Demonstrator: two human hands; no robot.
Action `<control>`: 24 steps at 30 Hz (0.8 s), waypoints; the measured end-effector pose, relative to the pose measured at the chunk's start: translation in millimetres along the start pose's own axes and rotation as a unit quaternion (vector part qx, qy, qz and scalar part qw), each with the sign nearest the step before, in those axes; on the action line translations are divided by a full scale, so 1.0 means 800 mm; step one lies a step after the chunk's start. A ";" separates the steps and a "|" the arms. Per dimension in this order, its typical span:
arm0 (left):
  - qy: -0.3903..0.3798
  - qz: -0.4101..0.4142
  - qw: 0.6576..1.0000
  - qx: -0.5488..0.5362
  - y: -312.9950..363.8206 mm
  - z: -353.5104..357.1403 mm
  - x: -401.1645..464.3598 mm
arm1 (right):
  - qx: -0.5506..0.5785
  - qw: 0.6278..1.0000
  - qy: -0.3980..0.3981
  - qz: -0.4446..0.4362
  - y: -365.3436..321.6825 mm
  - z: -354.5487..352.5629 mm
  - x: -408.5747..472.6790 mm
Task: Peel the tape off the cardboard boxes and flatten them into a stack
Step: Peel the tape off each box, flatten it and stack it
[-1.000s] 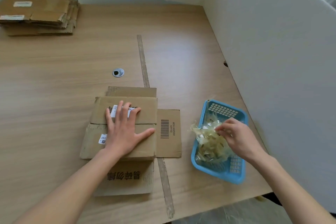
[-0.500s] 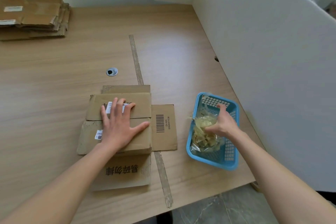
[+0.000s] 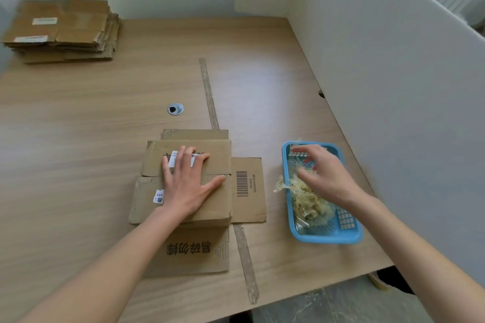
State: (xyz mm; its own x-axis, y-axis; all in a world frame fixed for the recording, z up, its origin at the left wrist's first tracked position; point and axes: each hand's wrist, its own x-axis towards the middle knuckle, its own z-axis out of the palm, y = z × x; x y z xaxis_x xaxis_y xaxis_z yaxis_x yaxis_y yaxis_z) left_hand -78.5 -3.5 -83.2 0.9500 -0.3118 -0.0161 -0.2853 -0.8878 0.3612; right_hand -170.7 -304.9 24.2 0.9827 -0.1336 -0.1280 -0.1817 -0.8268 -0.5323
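While the left hand pins the work, the scene reads as follows.

Left hand (image 3: 187, 186): spread wide and flat, palm down on the flattened cardboard box (image 3: 183, 183), fingers straight and holding nothing.

Right hand (image 3: 324, 174): over the blue plastic basket (image 3: 349, 236), fingers loosely extended above the wad of peeled tape (image 3: 305, 202); motion blur means I cannot tell whether a strip is pinched.

Box position: near the desk's front edge, roughly midway along it, lying over the taped seam (image 3: 210, 92) that runs front to back; the basket sits just beside it, toward the front right corner.

Box orientation: folded flat, long axis running front to back, one flap (image 3: 248, 189) with a barcode sticking out toward the basket, the printed flap pointing at the front edge.

Stack (image 3: 63, 30): flattened boxes piled at the far left corner, well apart.

Risk: sticky tape may cling to the fingers and drag out of the basket, or tip the light basket off the nearby edge.

Risk: flaps may spring up if the palm lifts, so the box lands crooked on the stack.
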 end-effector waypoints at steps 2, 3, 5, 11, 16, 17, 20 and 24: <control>0.019 -0.011 0.999 -0.033 -0.005 -0.013 0.001 | 0.002 0.997 -0.070 -0.024 -0.044 0.048 0.005; 0.046 -0.018 0.998 -0.044 -0.011 -0.019 0.001 | 0.001 0.995 -0.102 -0.014 -0.059 0.075 0.011; 0.105 -0.064 0.992 -0.033 -0.029 -0.032 -0.005 | 0.019 0.991 -0.133 0.025 -0.084 0.123 0.022; 0.034 -0.273 0.936 -0.218 -0.079 -0.063 -0.018 | 0.251 0.950 -0.002 0.186 -0.140 0.187 0.041; 0.027 -0.320 0.909 -0.266 -0.098 -0.084 -0.019 | 0.372 0.875 -0.039 0.307 -0.140 0.175 0.063; 0.020 -0.318 0.908 -0.271 -0.096 -0.088 -0.021 | 0.400 0.859 -0.068 0.313 -0.141 0.170 0.068; -0.007 -0.307 0.906 -0.291 -0.091 -0.096 -0.024 | 0.447 0.828 -0.182 0.283 -0.139 0.151 0.079; -0.135 -0.287 0.870 -0.378 -0.100 -0.115 -0.013 | 0.412 0.817 -0.366 0.170 -0.121 0.119 0.077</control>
State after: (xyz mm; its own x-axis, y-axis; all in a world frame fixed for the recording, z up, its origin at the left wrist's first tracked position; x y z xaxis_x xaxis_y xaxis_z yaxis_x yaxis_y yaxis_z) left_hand -53.7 101.7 -26.3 0.8150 -0.0488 -0.5774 0.4882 -0.4791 0.7295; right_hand -95.9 -180.9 -11.5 0.6411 0.3336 -0.6911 -0.6979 -0.1211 -0.7059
